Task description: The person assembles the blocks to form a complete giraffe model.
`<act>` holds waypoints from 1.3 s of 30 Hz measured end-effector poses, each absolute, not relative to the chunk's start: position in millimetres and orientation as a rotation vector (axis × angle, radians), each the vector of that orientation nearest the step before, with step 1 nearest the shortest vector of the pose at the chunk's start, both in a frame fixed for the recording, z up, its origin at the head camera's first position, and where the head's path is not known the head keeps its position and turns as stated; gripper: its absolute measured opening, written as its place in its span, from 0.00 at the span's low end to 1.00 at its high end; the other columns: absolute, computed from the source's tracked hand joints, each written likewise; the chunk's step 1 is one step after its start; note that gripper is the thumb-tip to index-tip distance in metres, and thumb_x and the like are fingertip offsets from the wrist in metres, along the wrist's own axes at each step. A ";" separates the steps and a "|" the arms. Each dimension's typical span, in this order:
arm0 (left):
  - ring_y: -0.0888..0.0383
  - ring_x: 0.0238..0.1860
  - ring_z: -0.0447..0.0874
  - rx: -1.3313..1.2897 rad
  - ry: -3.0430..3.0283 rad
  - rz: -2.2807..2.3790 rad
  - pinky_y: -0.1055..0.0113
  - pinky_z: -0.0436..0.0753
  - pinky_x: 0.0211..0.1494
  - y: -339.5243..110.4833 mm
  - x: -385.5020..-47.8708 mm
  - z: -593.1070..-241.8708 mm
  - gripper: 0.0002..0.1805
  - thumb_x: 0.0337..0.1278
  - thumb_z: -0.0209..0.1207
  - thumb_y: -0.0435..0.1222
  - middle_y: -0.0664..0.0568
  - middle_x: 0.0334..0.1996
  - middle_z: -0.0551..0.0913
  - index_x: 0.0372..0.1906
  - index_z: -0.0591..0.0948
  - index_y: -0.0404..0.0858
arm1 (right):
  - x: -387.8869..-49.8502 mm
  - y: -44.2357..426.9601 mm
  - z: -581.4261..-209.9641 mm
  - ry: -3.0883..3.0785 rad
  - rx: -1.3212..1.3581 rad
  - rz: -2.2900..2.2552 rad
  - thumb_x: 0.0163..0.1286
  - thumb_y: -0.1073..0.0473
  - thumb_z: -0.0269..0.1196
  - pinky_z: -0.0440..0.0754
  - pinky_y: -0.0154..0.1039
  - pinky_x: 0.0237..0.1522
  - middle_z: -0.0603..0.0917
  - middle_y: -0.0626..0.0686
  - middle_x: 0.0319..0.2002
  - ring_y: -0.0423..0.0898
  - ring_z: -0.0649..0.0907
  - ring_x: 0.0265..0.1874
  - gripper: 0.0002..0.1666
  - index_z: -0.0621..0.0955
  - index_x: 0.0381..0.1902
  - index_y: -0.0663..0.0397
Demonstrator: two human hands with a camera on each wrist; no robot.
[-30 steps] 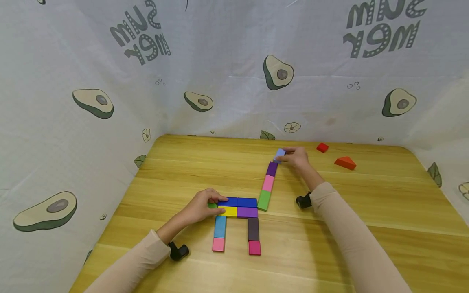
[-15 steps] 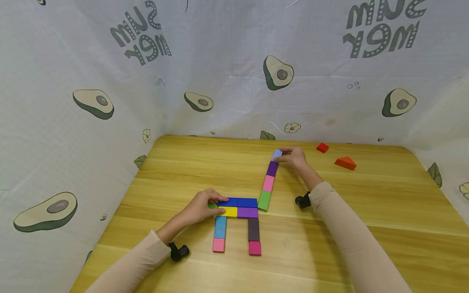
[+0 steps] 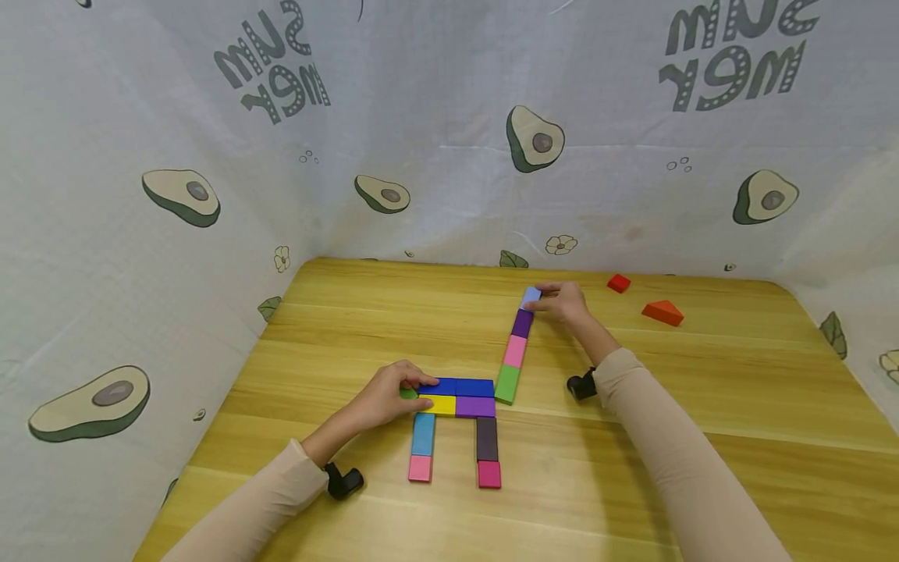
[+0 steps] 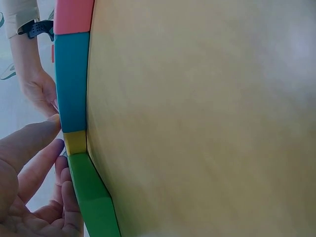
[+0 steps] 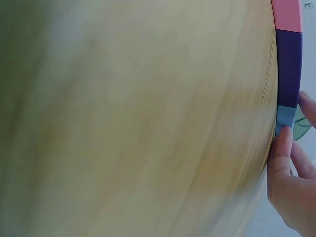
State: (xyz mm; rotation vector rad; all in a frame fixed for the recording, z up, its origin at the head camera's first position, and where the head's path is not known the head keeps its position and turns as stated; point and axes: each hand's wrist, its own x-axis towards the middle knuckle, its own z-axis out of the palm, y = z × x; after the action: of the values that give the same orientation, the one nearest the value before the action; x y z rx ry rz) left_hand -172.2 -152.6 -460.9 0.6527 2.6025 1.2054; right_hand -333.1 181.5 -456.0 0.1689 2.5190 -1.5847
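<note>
In the head view, my right hand (image 3: 565,303) pinches a light blue block (image 3: 531,297) between thumb and fingers, at the top of a slanted row. Below it in that row come a dark purple block (image 3: 522,323), a pink block (image 3: 515,351) and a green block (image 3: 506,383). My left hand (image 3: 385,396) rests with its fingertips on a blue block (image 3: 444,386) and a yellow block (image 3: 442,405). A green block (image 4: 94,197) is partly hidden by that hand. Purple (image 3: 475,407) and another blue block (image 3: 474,387) adjoin on the right.
Two leg-like columns extend toward me: a sky blue block (image 3: 424,434) with a pink one (image 3: 420,468), and a dark grey block (image 3: 487,439) with a magenta one (image 3: 489,474). A red block (image 3: 619,283) and an orange-red triangular block (image 3: 663,313) lie at the back right.
My right hand has shifted the light blue block slightly left and into line with the dark purple block, then held still. The left hand stays in place.
</note>
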 end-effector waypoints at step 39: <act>0.57 0.41 0.76 0.674 2.601 1.206 0.62 0.80 0.49 -152.5 -171.3 -459.2 0.16 0.58 0.70 0.34 0.53 0.41 0.81 0.51 0.87 0.38 | -338.5 190.6 -462.1 2.527 0.006 -1.555 0.63 0.65 0.72 0.75 0.43 0.57 0.74 0.69 0.63 0.61 0.75 0.61 0.35 0.74 0.66 0.70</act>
State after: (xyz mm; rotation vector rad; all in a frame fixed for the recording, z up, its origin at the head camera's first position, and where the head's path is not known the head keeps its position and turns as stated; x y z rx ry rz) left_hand -171.3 -152.5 -459.2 0.6740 2.6010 1.2062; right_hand -338.5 190.6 -462.1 0.0062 2.5269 -1.5553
